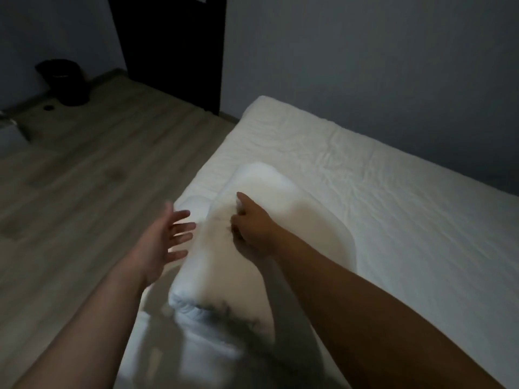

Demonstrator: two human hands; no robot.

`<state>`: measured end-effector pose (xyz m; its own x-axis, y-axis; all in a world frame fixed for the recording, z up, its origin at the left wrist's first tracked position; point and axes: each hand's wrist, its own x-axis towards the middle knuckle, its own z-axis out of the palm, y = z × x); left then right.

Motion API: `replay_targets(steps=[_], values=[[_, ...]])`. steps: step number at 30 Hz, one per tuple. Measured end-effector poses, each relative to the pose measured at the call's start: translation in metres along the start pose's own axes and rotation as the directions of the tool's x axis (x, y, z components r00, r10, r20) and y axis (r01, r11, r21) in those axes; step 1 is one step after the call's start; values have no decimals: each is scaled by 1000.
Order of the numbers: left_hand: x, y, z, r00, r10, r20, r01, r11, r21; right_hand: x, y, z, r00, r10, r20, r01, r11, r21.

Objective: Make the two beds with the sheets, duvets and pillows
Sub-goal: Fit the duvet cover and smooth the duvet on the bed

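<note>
I count 1 bed (407,192), 1 pillow (297,211) for sure, and 2 hands: left hand (165,242), right hand (252,227). On the floor (98,164): 1 black bin (66,82), 1 small dark ring (48,107). 1 dark door (174,51) at back.

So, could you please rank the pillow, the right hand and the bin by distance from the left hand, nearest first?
1. Pillow, on the bed, right beside the left hand.
2. Right hand, gripping the pillow's top.
3. Bin, far left on the floor.
</note>
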<state>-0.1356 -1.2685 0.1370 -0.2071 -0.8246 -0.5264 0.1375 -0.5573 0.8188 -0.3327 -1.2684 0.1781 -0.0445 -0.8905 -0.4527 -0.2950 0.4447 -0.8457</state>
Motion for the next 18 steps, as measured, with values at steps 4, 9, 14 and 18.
replay_targets(steps=[4,9,14,18], values=[[5,5,40,988,6,157,-111,733,671,-5,14,-20,996,56,-70,-14,868,497],[17,-46,63,996,42,80,-90,511,855,-26,65,-53,894,-103,-436,169,979,116],[34,-45,63,998,14,-65,49,506,861,-48,155,-73,872,-419,-253,85,637,-766],[51,-35,70,999,21,-49,28,587,809,-43,155,-70,872,-403,-279,44,630,-775]])
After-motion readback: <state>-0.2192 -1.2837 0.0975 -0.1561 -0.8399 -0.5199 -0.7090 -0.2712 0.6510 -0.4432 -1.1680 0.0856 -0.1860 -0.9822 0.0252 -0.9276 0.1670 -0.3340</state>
